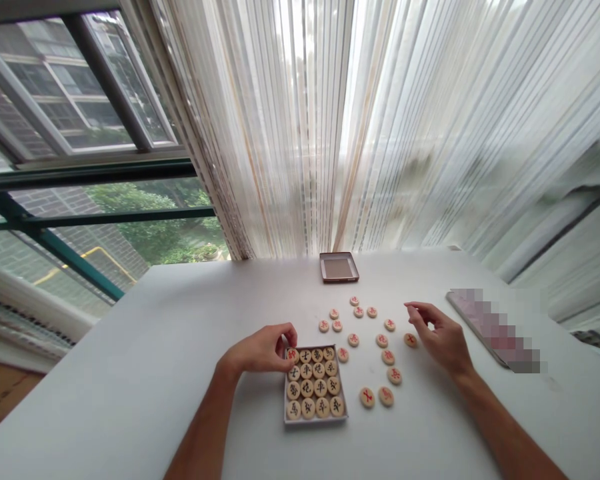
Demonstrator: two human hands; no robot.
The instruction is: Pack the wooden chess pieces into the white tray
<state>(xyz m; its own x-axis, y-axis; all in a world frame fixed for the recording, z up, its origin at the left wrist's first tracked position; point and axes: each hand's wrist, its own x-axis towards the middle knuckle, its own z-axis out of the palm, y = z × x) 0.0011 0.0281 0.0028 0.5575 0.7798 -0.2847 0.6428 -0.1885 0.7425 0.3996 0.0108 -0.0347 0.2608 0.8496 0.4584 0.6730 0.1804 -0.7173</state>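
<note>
A shallow square box (315, 422) stands near the table's front, filled with rows of round wooden Chinese chess pieces, mostly with black characters. My left hand (261, 348) reaches in from the left at its far left corner. Between its thumb and fingers is a red-marked Chinese chess piece (293, 355) at that corner. My right hand (443, 337) hovers over the table to the right with fingers bent and apart, and nothing shows in them. Just left of it lies a red-marked piece (410, 340). Several more red-marked pieces (382, 341) are scattered face up between box and hand.
An open brown-rimmed box lid (339, 280) rests at the back of the white table (190, 313). To the right lies a flat, partly pixelated object (485, 330). Striped string curtains (300, 167) hang behind the table, and a window (80, 87) is at the left.
</note>
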